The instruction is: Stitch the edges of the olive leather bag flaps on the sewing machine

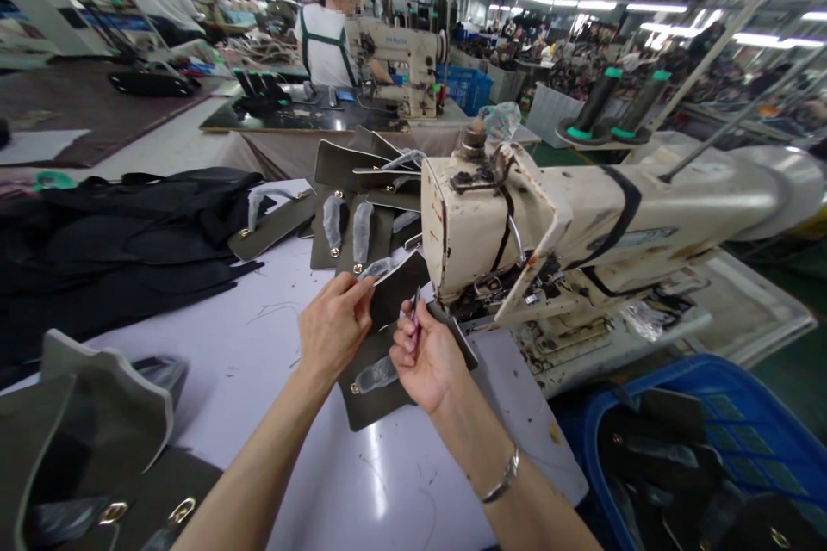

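My left hand (336, 318) is closed, thumb and fingers pinching the upper edge of a dark olive bag panel (395, 288). That panel is bent up beside the sewing machine (491, 224), near its needle area. My right hand (430, 353) is closed around small thread snips (416, 310) with a purple-looking handle, the blades pointing up close to the panel. Below, the lower part of the panel lies on the table, with a plastic-wrapped handle (376, 374) and a gold-coloured ring on it; my right hand partly covers it.
Several similar panels (329, 232) are piled behind my hands. More panels (96, 439) lie front left, and black fabric (129, 250) covers the left side. A blue basket (711, 370) at right holds more pieces. A person (326, 43) sits at another machine ahead.
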A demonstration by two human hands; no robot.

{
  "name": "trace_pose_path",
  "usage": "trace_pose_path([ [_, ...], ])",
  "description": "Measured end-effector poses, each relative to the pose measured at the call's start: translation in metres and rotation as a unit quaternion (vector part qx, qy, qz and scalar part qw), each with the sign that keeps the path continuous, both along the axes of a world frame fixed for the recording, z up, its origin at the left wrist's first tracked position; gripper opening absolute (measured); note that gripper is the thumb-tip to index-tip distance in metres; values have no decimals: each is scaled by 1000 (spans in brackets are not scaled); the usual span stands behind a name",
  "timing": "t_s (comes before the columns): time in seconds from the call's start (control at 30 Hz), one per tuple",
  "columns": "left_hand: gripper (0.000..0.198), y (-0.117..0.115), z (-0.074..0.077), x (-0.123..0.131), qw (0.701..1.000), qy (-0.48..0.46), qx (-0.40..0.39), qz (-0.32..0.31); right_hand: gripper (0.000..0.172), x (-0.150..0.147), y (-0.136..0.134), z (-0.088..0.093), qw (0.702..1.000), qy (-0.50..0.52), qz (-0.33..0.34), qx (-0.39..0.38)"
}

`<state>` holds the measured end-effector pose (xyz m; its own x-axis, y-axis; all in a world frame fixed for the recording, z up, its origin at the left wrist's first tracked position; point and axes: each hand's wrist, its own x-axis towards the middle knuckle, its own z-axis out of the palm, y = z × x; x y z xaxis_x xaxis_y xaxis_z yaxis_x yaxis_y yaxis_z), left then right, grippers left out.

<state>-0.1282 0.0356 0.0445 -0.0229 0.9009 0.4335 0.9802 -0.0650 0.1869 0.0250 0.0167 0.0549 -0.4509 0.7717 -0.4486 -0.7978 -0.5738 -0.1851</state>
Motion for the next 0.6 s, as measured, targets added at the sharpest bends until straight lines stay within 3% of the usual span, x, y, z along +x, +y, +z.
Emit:
trace_pose_path([
  [0.1,32,25,23,-12,998,24,43,24,26,11,-14,5,998,10,48,49],
  [0.2,39,65,57,-23,987,7,147,58,29,22,-27,11,990,-13,106,95],
  [0.3,55,99,77,-25,991,-9,130,-23,38,32,-40,12,980,-77,119,138],
  [0.37,54,106,75,-19,994,-27,85,-65,46,42,-47,9,968,-165,81,171],
  [0.47,45,79,54,0,994,-73,41,-73,48,63,-51,-7,905,-366,-30,216],
  [0.53,30,37,37,19,985,-140,40,-89,44,81,-49,-23,836,-492,-93,224],
  [0.6,22,-14,21,41,962,-231,45,-142,42,96,-44,-39,769,-587,-121,223],
])
